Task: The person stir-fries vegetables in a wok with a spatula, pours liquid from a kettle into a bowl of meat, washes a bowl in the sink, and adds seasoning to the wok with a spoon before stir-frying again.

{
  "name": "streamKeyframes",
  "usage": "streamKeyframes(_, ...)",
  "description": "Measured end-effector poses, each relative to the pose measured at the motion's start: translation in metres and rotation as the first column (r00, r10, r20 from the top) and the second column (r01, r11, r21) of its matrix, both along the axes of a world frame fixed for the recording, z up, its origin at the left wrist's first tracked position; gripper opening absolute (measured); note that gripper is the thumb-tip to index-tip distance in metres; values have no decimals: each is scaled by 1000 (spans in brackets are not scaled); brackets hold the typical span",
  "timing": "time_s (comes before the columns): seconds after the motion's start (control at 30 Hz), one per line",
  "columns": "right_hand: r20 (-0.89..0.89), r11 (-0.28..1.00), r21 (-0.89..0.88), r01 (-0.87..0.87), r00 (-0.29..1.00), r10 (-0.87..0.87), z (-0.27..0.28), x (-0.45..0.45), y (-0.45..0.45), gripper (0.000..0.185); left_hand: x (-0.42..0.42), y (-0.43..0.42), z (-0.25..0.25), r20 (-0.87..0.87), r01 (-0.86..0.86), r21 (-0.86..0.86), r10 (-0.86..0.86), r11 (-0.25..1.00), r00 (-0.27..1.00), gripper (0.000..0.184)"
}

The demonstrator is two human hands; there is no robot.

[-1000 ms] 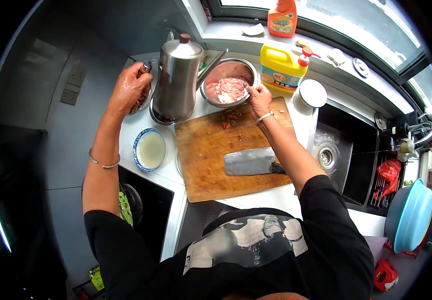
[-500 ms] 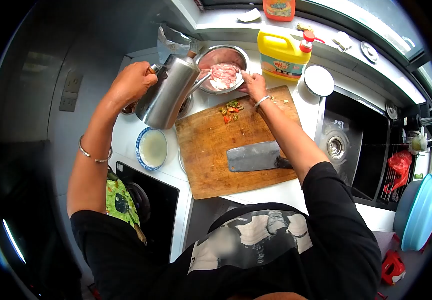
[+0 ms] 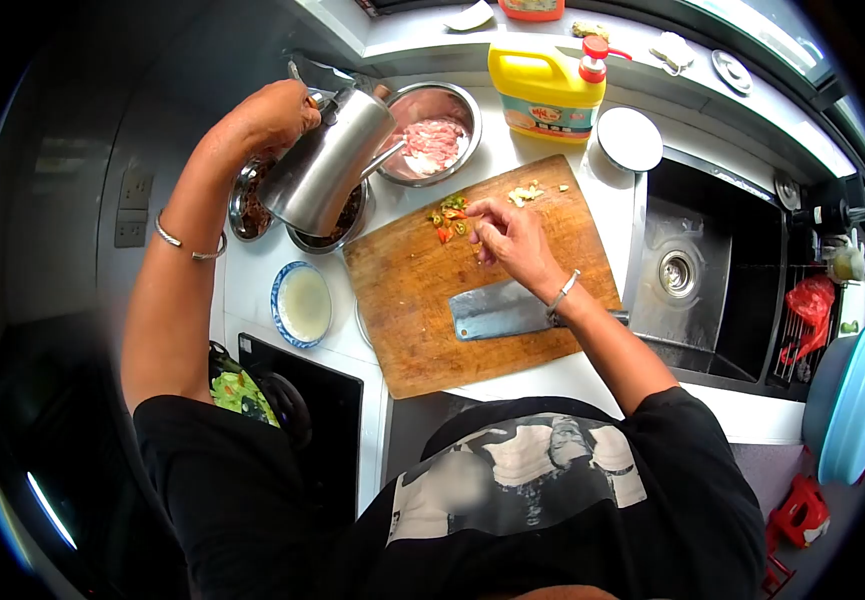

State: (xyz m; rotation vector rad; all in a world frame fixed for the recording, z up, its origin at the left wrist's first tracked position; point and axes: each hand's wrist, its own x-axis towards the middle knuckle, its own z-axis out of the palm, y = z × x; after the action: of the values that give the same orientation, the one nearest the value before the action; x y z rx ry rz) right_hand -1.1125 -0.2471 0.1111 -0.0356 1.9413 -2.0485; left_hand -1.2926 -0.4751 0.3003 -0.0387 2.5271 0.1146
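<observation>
My left hand (image 3: 274, 118) is closed round the handle of a stainless-steel kettle (image 3: 327, 160), held tilted. The kettle's spout points at a steel bowl (image 3: 467, 105) of sliced raw meat (image 3: 435, 145); no stream of liquid can be made out. Over the wooden cutting board (image 3: 402, 330), my right hand (image 3: 515, 240) has loosely bent fingers apart and holds nothing visible. Its fingertips are close to chopped red and green chillies (image 3: 449, 216). Below that hand lies a cleaver (image 3: 500, 311), flat on the board. Pale chopped bits (image 3: 524, 193) sit near the board's far edge.
A blue-rimmed bowl (image 3: 302, 304) of cloudy liquid stands left of the board. Two steel bowls with dark contents are partly under the kettle. A yellow jug (image 3: 547, 95) and a white lidded container (image 3: 629, 140) stand behind. The sink (image 3: 687, 285) is right, a cooktop (image 3: 337, 430) lower left.
My right hand has let go of the meat bowl's rim and come back over the board. The kettle stays in my left hand, spout still by the bowl. The view has shifted slightly.
</observation>
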Motion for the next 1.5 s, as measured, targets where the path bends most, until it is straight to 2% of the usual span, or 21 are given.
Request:
streamKeyframes(0.1,-23,994,-92,-52,999,50,9,11,2,16,-5,9,3,-4,6,-44,-7,999,1000,9)
streamKeyframes(0.17,20,996,-74,-54,998,56,17,19,4,14,-10,14,2,-34,15,-83,-18,996,999,9)
streamKeyframes(0.23,14,993,-96,-64,998,65,10,26,9,13,-12,16,2,-52,11,-61,-14,998,999,11)
streamKeyframes(0.33,66,998,-37,-49,997,51,4,34,15,15,-10,24,6,-60,7,-55,-10,998,998,14)
streamKeyframes(0.43,-64,999,49,-19,998,22,4,28,13,22,-11,25,3,-50,3,-39,-5,999,999,15)
streamKeyframes(0.53,-359,995,50,92,931,-68,14,6,-15,34,-13,25,1,-28,8,-40,-10,999,1000,17)
streamKeyframes(0.6,-420,990,118,83,907,-26,26,-11,-37,48,-13,28,2,-12,12,-51,-12,999,1000,17)
streamKeyframes(0.7,-380,988,147,45,925,14,34,-31,-71,61,-15,35,3,-13,22,-74,-23,997,1000,18)
streamKeyframes(0.8,-486,969,159,190,869,-91,38,-40,-94,67,-18,41,4,-9,52,-116,-53,992,999,18)
streamKeyframes(0.9,-511,951,159,265,846,-150,47,-51,-95,70,-19,46,6,-4,71,-143,-72,987,997,18)
streamKeyframes(0.93,-480,942,223,251,869,-118,52,-58,-91,72,-18,47,6,-3,73,-149,-74,986,997,18)
streamKeyframes(1.13,-488,920,196,341,847,-210,50,-86,-88,76,-21,40,3,37,31,-137,-27,990,999,19)
streamKeyframes(1.23,-428,934,198,296,884,-190,54,-87,-92,77,-21,39,4,20,31,-97,-29,995,999,19)
streamKeyframes(1.27,-432,915,270,299,887,-162,56,-87,-94,80,-24,38,4,32,39,-97,-36,995,999,17)
streamKeyframes(1.5,-391,925,247,290,903,-178,67,-93,-101,85,-39,29,0,11,55,-105,-54,993,998,15)
